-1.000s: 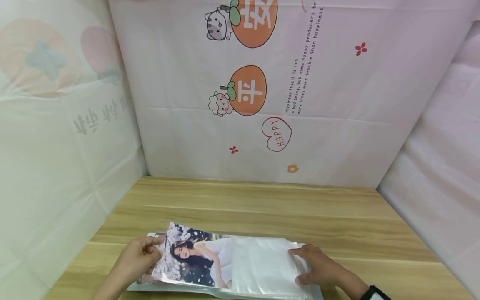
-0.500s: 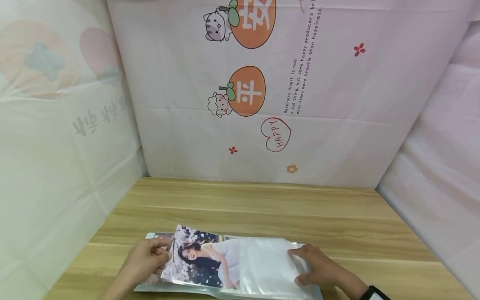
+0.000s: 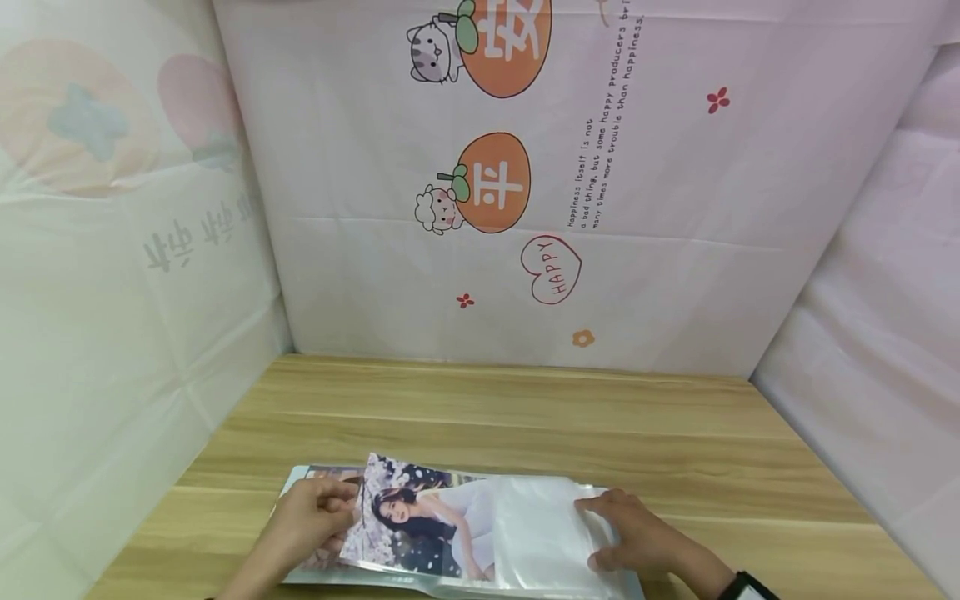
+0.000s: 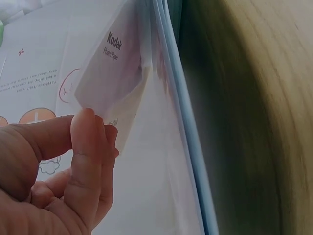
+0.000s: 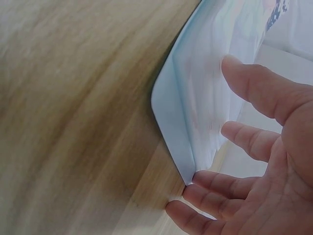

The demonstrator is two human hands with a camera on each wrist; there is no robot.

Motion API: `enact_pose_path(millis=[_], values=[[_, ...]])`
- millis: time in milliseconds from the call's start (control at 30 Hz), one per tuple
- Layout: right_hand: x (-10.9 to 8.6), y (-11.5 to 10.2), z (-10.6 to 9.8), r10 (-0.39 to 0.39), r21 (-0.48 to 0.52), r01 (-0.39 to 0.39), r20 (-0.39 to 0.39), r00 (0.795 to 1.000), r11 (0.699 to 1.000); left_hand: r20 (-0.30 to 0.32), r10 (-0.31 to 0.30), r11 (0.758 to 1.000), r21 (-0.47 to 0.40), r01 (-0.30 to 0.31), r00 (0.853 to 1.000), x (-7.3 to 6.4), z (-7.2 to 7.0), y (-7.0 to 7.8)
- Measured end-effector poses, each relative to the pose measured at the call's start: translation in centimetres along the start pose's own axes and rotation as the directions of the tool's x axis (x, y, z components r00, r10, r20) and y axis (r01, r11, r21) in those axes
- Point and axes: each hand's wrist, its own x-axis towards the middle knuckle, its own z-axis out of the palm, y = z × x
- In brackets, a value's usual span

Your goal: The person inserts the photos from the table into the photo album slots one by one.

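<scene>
An open photo album (image 3: 303,473) with a pale blue cover lies near the front of the table. My left hand (image 3: 311,512) pinches the left edge of a glossy photo print (image 3: 427,525) showing a person in white among blossoms. The print's left end is raised and slightly tilted; its right part lies in a clear sleeve (image 3: 536,533). "Kodak Photo Paper" is printed on its back (image 4: 115,49) in the left wrist view. My right hand (image 3: 637,533) touches the album's right side, thumb and index fingertips on the stacked sleeves (image 5: 208,88), other fingertips at the cover's corner (image 5: 168,103).
Another picture (image 3: 326,554) shows in the album under my left hand. Around the album is the wood-grain table (image 3: 525,417). White printed cloth (image 3: 660,292) hangs behind and at both sides.
My left hand has moved right with the photo print, which has slid farther right along the sleeve, covering more of its milky part. My right hand has stayed in place.
</scene>
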Motion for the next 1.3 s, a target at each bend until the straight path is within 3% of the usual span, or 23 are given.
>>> enact_pose_path(millis=[567, 933, 1300], values=[[-0.2, -0.2, 0.0, -0.021, -0.038, 0.02, -0.025, 0.999, 0.999, 0.021, 0.03, 0.999, 0.011, -0.031, 0.999, 0.6, 1.9, -0.1], [-0.2, -0.2, -0.1, 0.007, -0.011, -0.008, -0.017, 1.0, 1.0, 0.043, -0.015, 1.0, 0.0, 0.015, 0.999, 1.0, 2.9, -0.3], [-0.3, -0.5, -0.4, 0.03, -0.01, -0.03, 0.004, 1.0, 0.999, 0.116, -0.032, 0.998, -0.047, 0.037, 0.993, 1.3, 3.4, -0.1]])
